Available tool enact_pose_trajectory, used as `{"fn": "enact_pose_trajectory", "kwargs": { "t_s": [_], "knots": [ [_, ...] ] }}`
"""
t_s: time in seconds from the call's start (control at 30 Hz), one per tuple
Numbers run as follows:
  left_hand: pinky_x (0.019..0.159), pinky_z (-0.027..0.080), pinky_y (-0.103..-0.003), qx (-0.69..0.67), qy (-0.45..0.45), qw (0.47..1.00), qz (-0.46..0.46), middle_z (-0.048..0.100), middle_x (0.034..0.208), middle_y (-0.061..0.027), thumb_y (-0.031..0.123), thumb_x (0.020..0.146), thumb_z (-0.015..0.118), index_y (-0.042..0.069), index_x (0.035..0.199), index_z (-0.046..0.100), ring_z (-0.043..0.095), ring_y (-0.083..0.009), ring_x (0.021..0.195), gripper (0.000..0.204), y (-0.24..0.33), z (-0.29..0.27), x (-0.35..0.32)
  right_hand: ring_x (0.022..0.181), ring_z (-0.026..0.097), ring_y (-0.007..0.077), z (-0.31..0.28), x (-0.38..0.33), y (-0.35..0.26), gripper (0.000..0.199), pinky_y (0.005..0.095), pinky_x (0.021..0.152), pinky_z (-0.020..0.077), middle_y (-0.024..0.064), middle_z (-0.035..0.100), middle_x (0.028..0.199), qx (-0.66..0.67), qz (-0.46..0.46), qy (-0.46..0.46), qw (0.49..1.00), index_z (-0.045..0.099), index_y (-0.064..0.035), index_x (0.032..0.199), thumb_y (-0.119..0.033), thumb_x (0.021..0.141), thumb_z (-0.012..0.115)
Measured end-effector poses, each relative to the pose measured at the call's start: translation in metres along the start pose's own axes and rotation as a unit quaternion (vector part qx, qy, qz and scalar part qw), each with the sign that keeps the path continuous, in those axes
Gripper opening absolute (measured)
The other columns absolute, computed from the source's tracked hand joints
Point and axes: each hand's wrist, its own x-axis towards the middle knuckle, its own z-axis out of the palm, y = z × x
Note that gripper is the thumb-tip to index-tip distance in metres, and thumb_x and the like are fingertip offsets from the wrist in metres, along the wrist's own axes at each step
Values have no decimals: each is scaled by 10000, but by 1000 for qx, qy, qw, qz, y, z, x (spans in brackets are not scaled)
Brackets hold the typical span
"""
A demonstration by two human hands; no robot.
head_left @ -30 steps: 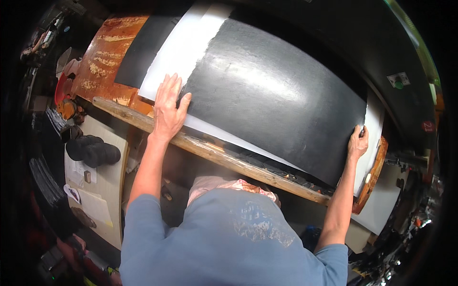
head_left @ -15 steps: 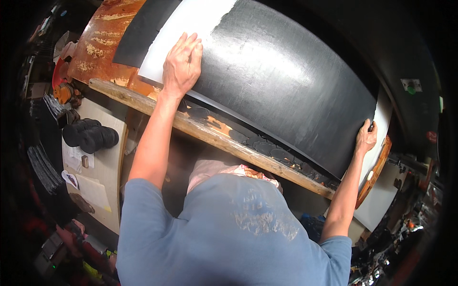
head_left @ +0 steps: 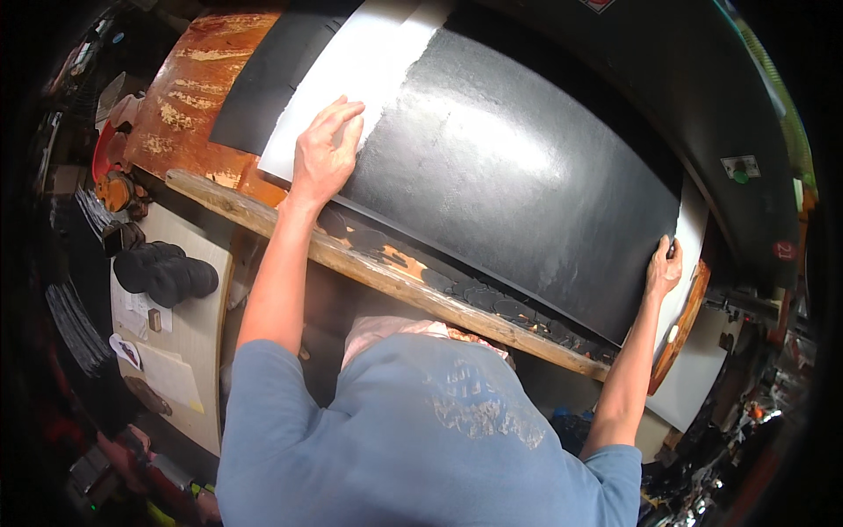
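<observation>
Spreading one large black sheet [head_left: 518,176] across one rust-stained table [head_left: 176,97].
Left hand [head_left: 325,154] lies flat at the sheet's left edge, fingers together, over one white sheet [head_left: 351,61]; right hand [head_left: 663,268] grips its right edge, fingers curled on it.

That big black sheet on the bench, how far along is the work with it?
The black sheet already lies spread over the white sheet. In hand: the left hand presses flat on its left edge, the right hand grips its right edge. Left to do: white still shows uncovered at both ends, so the placing looks unfinished.
</observation>
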Motion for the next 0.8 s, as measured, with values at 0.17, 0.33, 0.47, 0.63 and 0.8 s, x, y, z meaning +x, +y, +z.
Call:
{"fn": "enact_pose_trajectory", "kwargs": {
  "t_s": [0.17, 0.33, 0.47, 0.63, 0.8],
  "knots": [
    [1311, 258, -535, 110, -148, 976, 119, 538, 1577, -255, 394, 863, 889, 19, 1521, 560, 421, -411, 1543, 825, 17, -19, -35, 1217, 706, 295, -4, 2, 7, 664, 379, 1089, 503, 192, 735, 1334, 48, -7, -18, 999, 648, -32, 1458, -495, 986, 707],
    [1307, 287, -529, 155, -196, 954, 163, 523, 1591, -230, 465, 731, 952, 31, 1573, 486, 421, -407, 1541, 1056, 18, -27, -44, 1130, 715, 283, 2, 3, 6, 660, 380, 1042, 517, 182, 749, 1271, 70, 26, 1, 997, 649, -1, 1443, -470, 983, 715],
    [1265, 386, -524, 44, -192, 969, 152, 474, 1643, -201, 340, 666, 979, 51, 1568, 503, 427, -424, 1532, 1060, 17, -25, -29, 1004, 692, 241, -2, 8, 5, 648, 360, 957, 527, 150, 749, 1157, 101, 13, 5, 995, 658, 31, 1411, -440, 972, 739],
    [1247, 421, -496, 70, -227, 956, 175, 463, 1653, -187, 344, 731, 949, 61, 1567, 498, 422, -428, 1532, 991, 19, -21, -8, 805, 586, 143, -5, 20, 14, 602, 297, 790, 500, 48, 684, 926, 153, 0, 0, 988, 663, 67, 1378, -367, 976, 774],
    [1260, 419, -478, 158, -295, 921, 201, 466, 1638, -192, 151, 745, 932, 95, 1506, 554, 399, -429, 1546, 851, 25, -40, -16, 924, 696, 218, 14, 10, 16, 597, 346, 900, 538, 122, 761, 1037, 128, -12, 15, 992, 669, 53, 1377, -403, 995, 725]
  ]
}}
